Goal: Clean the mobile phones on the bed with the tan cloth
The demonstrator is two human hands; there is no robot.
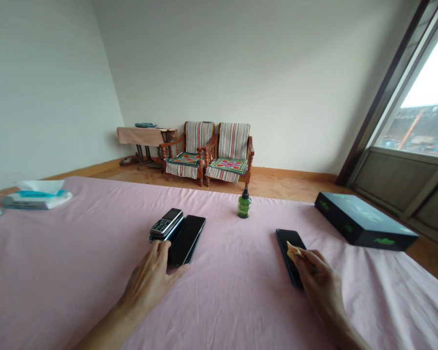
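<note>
My left hand (151,274) is at the near end of a black smartphone (188,238). Its thumb lies along the bottom edge and its fingers are bent at the left side, gripping the phone's lower end. Close against that phone, a silver-and-black keypad phone (167,223) lies on top of something dark, partly hidden. To the right, my right hand (319,279) pinches a small yellowish cloth (293,250) over a second black smartphone (288,248), which lies flat, its near part covered by the hand.
A green pump bottle (244,204) stands between the hands, farther back. At right lies a black box (365,221) with green markings; at left, a tissue pack (36,198). Pink cloth (226,296) covers the surface. Beyond it are two wooden armchairs (228,146) and a small table (142,136).
</note>
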